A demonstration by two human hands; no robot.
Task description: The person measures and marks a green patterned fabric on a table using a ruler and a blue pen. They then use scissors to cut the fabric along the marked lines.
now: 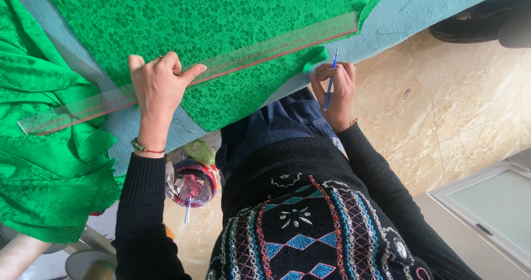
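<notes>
A green patterned cloth [210, 20] lies spread on a blue-grey table [409, 9]. Across the cloth runs a long clear ruler [276, 45] with red markings, slanting from lower left to upper right. My left hand [159, 83] presses down on the ruler with fingers curled and the thumb stretched along its edge. My right hand [334, 89] is at the table's near edge, by a folded corner of the cloth [314, 58]. It holds a thin blue pen [330, 81] that points toward the cloth.
More green cloth [44, 164] hangs bunched over the table's left side. Under the table stands a small container [193, 183] of scraps. Beige floor tiles [453, 108] lie to the right, with a pale cabinet [492, 208] at lower right and a dark object [481, 20] at upper right.
</notes>
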